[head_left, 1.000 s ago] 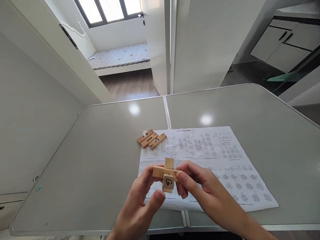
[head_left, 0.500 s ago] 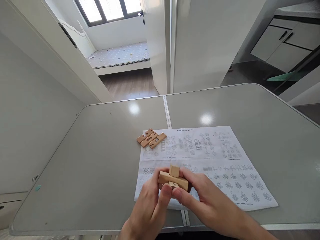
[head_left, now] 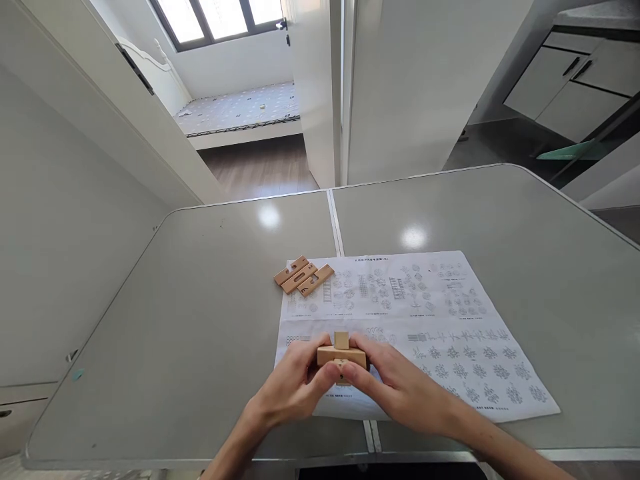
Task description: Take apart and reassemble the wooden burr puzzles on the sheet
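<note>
Both my hands pinch a small wooden cross-shaped puzzle assembly just above the near edge of a printed instruction sheet. My left hand grips its left end with thumb and fingers closed. My right hand grips its right end the same way. One wooden bar lies crosswise, and a second bar sticks up through it. Three loose flat wooden pieces lie side by side at the sheet's far left corner, well beyond my hands.
The grey folding table has a seam down its middle and rounded far corners. Beyond it stand white walls and a doorway to a room with a bed. Dark cabinets are at the far right.
The puzzle assembly was turned over in my hands, hiding the face with a drawn mark, and lowered closer to the sheet. Both hands drew together around it.
</note>
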`<state>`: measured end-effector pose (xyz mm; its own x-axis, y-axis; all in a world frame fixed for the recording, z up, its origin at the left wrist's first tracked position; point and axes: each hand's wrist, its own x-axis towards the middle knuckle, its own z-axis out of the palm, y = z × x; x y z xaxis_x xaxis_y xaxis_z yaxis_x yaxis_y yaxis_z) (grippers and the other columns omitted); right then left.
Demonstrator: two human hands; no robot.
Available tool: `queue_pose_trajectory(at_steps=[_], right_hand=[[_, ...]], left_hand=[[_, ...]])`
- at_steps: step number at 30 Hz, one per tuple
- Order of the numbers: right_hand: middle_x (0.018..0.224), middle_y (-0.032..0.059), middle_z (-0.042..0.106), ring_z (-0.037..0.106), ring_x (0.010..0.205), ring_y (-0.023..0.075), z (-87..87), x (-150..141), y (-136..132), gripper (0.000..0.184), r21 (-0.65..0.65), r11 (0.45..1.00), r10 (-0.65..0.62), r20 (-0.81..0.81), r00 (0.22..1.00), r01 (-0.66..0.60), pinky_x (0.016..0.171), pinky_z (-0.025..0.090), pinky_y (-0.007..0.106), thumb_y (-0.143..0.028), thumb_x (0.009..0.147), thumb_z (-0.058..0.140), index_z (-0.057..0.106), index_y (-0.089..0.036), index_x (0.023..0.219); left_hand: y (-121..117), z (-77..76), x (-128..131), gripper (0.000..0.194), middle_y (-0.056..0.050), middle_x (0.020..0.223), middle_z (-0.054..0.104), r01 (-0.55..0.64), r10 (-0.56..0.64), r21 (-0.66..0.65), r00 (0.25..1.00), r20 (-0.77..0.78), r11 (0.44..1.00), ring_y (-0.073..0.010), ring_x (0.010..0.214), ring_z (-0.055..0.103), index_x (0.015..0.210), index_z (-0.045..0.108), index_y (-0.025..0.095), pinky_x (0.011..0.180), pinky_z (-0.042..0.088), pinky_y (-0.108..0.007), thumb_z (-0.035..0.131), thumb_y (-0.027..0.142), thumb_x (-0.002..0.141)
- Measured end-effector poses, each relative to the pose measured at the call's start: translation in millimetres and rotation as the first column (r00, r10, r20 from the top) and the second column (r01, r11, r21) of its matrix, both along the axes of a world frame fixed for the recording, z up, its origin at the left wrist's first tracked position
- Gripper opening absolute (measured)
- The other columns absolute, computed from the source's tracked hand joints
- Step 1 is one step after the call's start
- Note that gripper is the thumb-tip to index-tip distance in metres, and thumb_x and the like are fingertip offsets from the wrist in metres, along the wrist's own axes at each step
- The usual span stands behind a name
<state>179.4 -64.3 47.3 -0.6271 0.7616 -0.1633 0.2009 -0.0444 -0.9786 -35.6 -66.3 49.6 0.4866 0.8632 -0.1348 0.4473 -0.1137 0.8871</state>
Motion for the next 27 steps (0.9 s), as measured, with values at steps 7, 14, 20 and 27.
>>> queue_pose_trajectory(at_steps=[7,14,20,27], right_hand=[[0.078,-0.0023,0.050,0.044,0.069,0.0155,-17.8,-9.5,18.8,0.041,-0.015,0.996,-0.092,-0.059,0.994,0.091,0.061,0.035,0.029,-0.059,0.106,0.048,0.049,-0.022,0.088],[0.067,-0.0050,0.050,0.045,0.059,0.0136,-27.0,-14.9,29.5,0.042,-0.081,0.995,-0.074,-0.134,0.988,0.064,0.056,0.034,0.028,-0.062,0.104,0.050,0.050,-0.022,0.089],[0.067,-0.0043,0.051,0.049,0.060,0.0140,-30.9,-13.2,29.8,0.047,-0.100,0.993,-0.075,-0.138,0.988,0.061,0.057,0.037,0.027,-0.066,0.103,0.049,0.048,-0.022,0.087],[0.080,-0.0007,0.053,0.053,0.069,0.0156,-28.8,-12.2,31.3,0.044,-0.048,0.999,-0.028,-0.177,0.984,0.019,0.062,0.042,0.028,-0.063,0.104,0.049,0.051,-0.021,0.091]], left_hand=[[12.7,-22.6,5.7,0.054,0.004,0.066,0.041,-0.138,0.135,0.029,0.987,0.083,0.990,-0.0126,0.058,0.035,0.076,0.046,0.021,0.055,0.029,-0.026,0.045,0.070,0.099],[19.7,-28.6,5.1,0.050,0.005,0.065,0.040,-0.154,0.145,0.064,0.981,0.126,0.986,-0.0117,0.057,0.035,0.077,0.047,0.020,0.056,0.029,-0.025,0.045,0.063,0.102],[18.2,-28.1,4.7,0.047,0.005,0.065,0.041,-0.170,0.165,0.041,0.981,0.104,0.985,-0.0119,0.058,0.036,0.078,0.046,0.021,0.056,0.030,-0.025,0.047,0.061,0.102],[17.7,-25.9,3.8,0.043,0.004,0.065,0.049,-0.081,0.074,0.074,0.993,0.097,0.994,-0.0125,0.056,0.039,0.080,0.048,0.021,0.057,0.031,-0.026,0.046,0.058,0.103]])
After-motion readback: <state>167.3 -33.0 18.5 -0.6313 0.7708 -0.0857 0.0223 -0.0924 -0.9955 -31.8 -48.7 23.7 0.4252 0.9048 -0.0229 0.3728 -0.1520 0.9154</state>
